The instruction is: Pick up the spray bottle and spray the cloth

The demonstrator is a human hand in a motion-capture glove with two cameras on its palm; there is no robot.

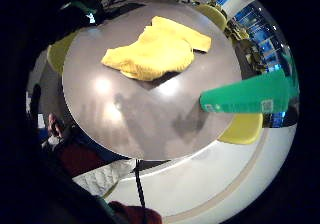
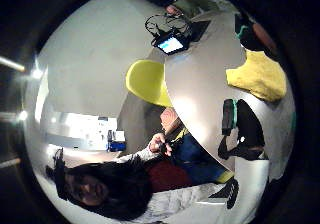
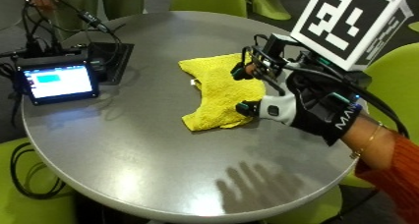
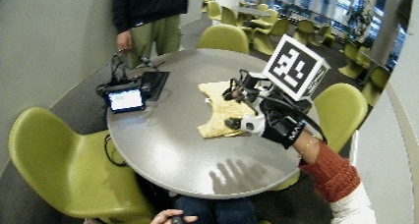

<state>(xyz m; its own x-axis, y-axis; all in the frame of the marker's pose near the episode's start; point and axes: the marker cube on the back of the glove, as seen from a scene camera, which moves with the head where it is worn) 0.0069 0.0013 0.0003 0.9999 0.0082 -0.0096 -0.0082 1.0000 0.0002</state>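
Okay, my hand point(image 3: 294, 111) hovers at the cloth's point(image 3: 219, 94) three o'clock edge, fingers spread, holding nothing. The cloth lies crumpled mid-counter point(image 3: 131, 150). I can't spot the bottle anywhere, so I reckon pickup and spraying both remain.

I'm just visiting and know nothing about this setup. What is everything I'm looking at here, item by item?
table: one, grey, round, in the middle of the scene
cloth: one, yellow, crumpled on the table under the gloved hand
small screen: one, black with a lit display, at the table's edge, cables attached
flat black box: one, on the table right beside the screen
chairs: three around the table, yellow-green, with more in the room behind
spray bottle: none visible in any view
right hand: one, in a black glove, fingers spread, held over the cloth's edge and holding nothing
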